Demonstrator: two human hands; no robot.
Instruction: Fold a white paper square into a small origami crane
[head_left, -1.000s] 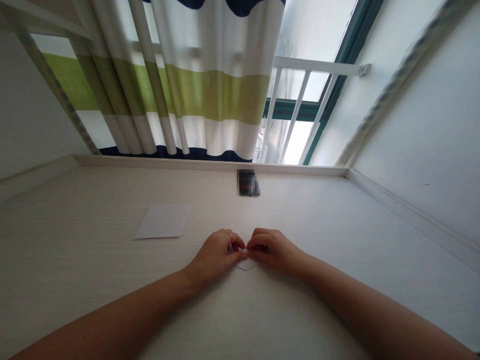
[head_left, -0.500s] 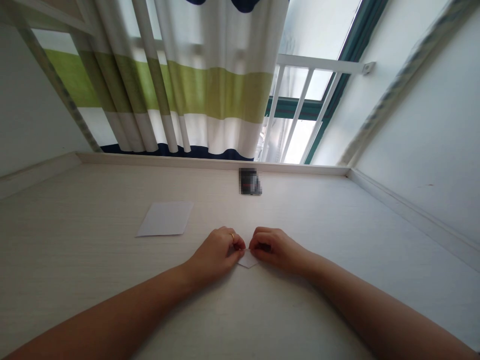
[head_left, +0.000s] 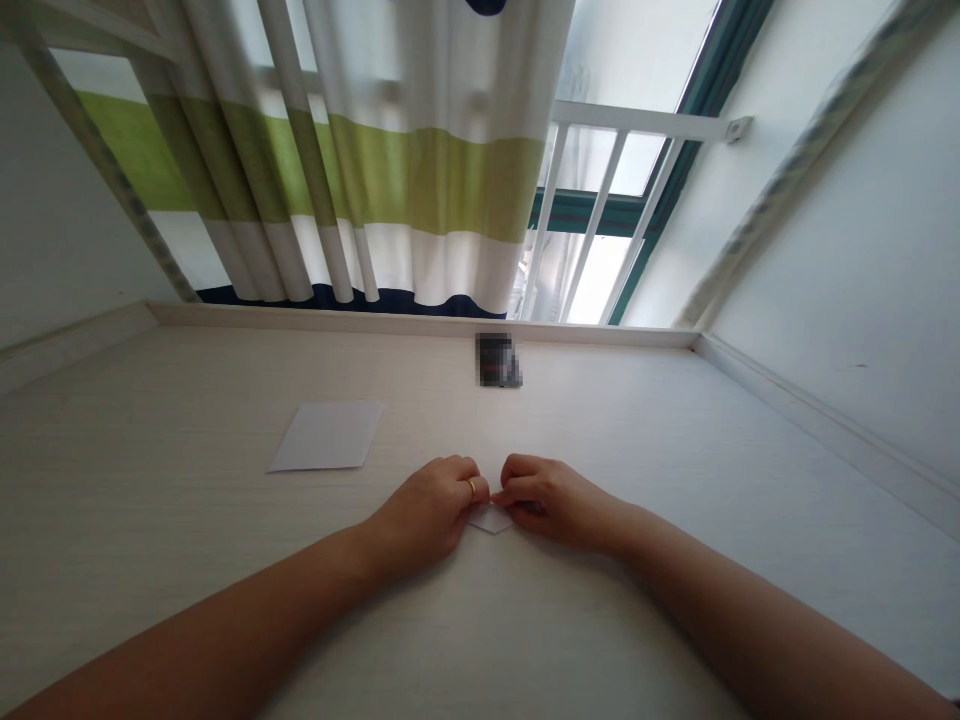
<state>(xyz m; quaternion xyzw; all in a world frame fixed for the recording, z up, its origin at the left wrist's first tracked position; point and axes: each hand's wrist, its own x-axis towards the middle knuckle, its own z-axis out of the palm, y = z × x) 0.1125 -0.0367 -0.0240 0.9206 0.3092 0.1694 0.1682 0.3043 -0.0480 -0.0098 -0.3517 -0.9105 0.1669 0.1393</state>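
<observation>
A small folded piece of white paper point(head_left: 491, 519) lies on the pale surface between my two hands, its pointed end towards me. My left hand point(head_left: 442, 505), with a gold ring on one finger, is closed at the paper's left side, its fingers curled and its thumb mostly hidden. From the right, my right hand point(head_left: 546, 497) is closed over the paper's upper right edge, the index finger reaching to the paper's top. Part of the paper is covered by the fingers of both hands.
A flat white sheet point(head_left: 326, 436) lies to the left, beyond my left hand. A dark, pixelated object point(head_left: 498, 360) sits near the back ledge point(head_left: 337, 320). Behind it hang striped curtains point(head_left: 442, 180) beside a white railing point(head_left: 645, 120). A white wall stands at right.
My left hand's fingers have curled over further and its thumb has dropped from sight. The right index finger has stretched out along the paper's top edge. The view has shifted slightly.
</observation>
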